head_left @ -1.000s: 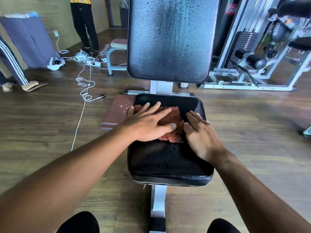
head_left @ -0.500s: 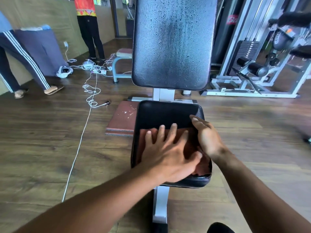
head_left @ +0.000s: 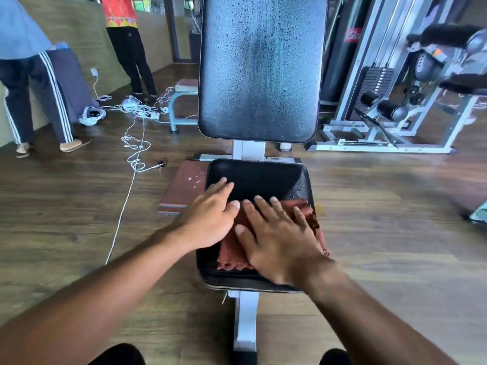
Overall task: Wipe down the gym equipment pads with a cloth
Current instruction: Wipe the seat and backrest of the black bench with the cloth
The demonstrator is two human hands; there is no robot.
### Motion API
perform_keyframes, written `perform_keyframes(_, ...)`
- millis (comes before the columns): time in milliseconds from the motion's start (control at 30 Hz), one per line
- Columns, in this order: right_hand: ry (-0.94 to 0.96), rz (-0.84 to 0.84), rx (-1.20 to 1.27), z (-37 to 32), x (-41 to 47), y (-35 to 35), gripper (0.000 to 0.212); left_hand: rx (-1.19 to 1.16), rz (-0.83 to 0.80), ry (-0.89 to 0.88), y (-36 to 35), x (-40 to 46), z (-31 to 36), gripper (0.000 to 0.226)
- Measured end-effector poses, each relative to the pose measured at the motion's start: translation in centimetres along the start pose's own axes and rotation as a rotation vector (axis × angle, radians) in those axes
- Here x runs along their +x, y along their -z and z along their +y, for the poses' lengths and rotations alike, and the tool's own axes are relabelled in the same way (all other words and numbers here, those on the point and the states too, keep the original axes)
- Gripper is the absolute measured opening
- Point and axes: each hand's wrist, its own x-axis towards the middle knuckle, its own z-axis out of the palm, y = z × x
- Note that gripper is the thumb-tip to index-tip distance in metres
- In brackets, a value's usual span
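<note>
Both hands were down on the seat pad [head_left: 259, 177] at the centre of the frame. The right hand [head_left: 279, 239] lay flat on the rust-red cloth [head_left: 233, 252], fingers straight and spread, palm pressing the fabric into the black vinyl. No curl there, no pinch, just an open palm on top. The cloth sat on the nearer, right-hand part of the seat pad, its frayed edge showing below the hand and its far corner reaching the pad's right rim.

The left hand [head_left: 210, 219] was just beside it, to the left, fingers extended and relaxed, holding nothing. Its thumb touched the cloth's left edge while the fingertips rested on bare pad further up.

Above them, filling the upper centre, the upright back pad [head_left: 261, 67] stood beaded with droplets. The white steel frame [head_left: 245, 320] ran down from the seat to the bottom edge.

On the wooden floor left of the seat lay a reddish mat [head_left: 181, 187], and a white cable [head_left: 131, 164] trailed up toward the upper left, where two people stood by the wall. A weight machine [head_left: 382, 101] filled the upper right.
</note>
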Motion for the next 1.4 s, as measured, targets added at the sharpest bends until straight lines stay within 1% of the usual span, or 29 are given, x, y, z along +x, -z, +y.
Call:
perform_keyframes(33, 0.011, -0.028, -0.012, 0.1, -0.2, -0.3, 0.065, 0.019, -0.031, 0.008, -0.4, 0.1, -0.1, 0.055)
perform_keyframes(100, 0.009, -0.049, -0.017, 0.7, -0.3, -0.5, 0.067, 0.058, -0.041, -0.011, -1.4, 0.3, -0.2, 0.055)
perform_keyframes(200, -0.014, -0.09, -0.053, 2.1, 1.3, 0.0, 0.067, 0.026, -0.037, 0.0, -2.2, 0.9, -0.6, 0.056)
perform_keyframes(267, -0.078, -0.123, -0.037, 3.6, 3.4, 0.5, 0.067, -0.002, -0.026, 0.006, -2.4, 0.9, -0.9, 0.058)
perform_keyframes(367, -0.183, -0.083, 0.009, 5.1, 5.1, 0.8, 0.068, 0.067, -0.032, -0.023, -2.5, 0.6, -0.9, 0.062)
perform_keyframes(467, -0.131, -0.079, -0.016, 4.5, 3.5, 0.3, 0.067, 0.166, -0.043, -0.041, -2.6, 0.6, -0.9, 0.061)
perform_keyframes(533, -0.084, -0.073, -0.03, 4.2, 1.7, 0.0, 0.068, 0.185, -0.042, -0.045, -2.7, 0.7, -0.9, 0.06)
perform_keyframes(600, -0.075, -0.063, -0.033, 4.7, 1.6, -0.1, 0.069, 0.2, -0.044, -0.048, -2.8, 0.8, -0.9, 0.06)
perform_keyframes(667, -0.102, -0.086, -0.022, 5.6, 3.9, 0.3, 0.07, 0.211, -0.052, -0.051, -2.8, 0.9, -1.0, 0.059)
perform_keyframes(800, -0.23, -0.076, 0.02, 6.8, 9.3, 0.9, 0.07, 0.244, -0.059, -0.064, -2.7, 0.9, -1.1, 0.058)
perform_keyframes(833, -0.232, -0.07, 0.007, 6.7, 9.5, 0.8, 0.069, 0.252, -0.056, -0.066, -2.7, 0.9, -1.1, 0.058)
perform_keyframes(1000, -0.125, -0.065, -0.054, 6.9, 7.7, 0.2, 0.065, 0.279, -0.051, -0.066, -2.9, 0.8, -1.0, 0.059)
perform_keyframes(1100, -0.162, -0.089, -0.05, 8.0, 11.3, 1.0, 0.065, 0.281, -0.05, -0.073, -2.8, 0.8, -1.1, 0.059)
perform_keyframes(1233, -0.246, -0.048, -0.075, 7.1, 15.0, 1.1, 0.067, 0.279, -0.05, -0.072, -2.9, 0.7, -1.2, 0.058)
perform_keyframes(1300, -0.212, -0.064, -0.069, 6.6, 14.7, 0.7, 0.066, 0.288, -0.042, -0.077, -3.0, 0.7, -1.2, 0.059)
perform_keyframes(1400, -0.149, -0.068, -0.06, 7.0, 14.6, 0.7, 0.066, 0.296, -0.039, -0.067, -3.1, 0.6, -1.2, 0.067)
